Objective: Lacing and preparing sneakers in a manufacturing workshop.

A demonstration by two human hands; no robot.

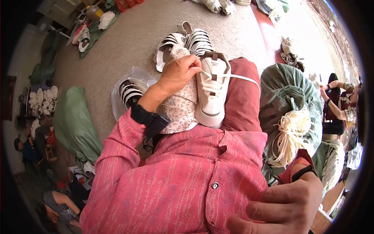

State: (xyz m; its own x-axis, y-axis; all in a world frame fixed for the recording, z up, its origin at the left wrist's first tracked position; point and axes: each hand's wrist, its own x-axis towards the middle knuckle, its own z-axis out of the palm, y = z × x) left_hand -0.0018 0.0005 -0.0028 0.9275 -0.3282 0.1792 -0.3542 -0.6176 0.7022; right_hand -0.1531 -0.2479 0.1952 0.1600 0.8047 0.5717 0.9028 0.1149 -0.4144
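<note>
White sneaker (211, 91) on my lap, lace (244, 79) half threaded.

I see the sneaker lying across my thigh, toe toward my body and its opening pointing away from me, the upper side facing up. It is all white, a mesh-like toe and a thick pale sole edge, with a dark tab at the tongue. It rests partly on a small-patterned pale cloth (181, 107) spread over my lap. A flat white lace crosses the upper eyelets, and one end runs out taut to my right over my red trouser leg. My left hand (180, 73) pinches the lace at the shoe's collar.
</note>
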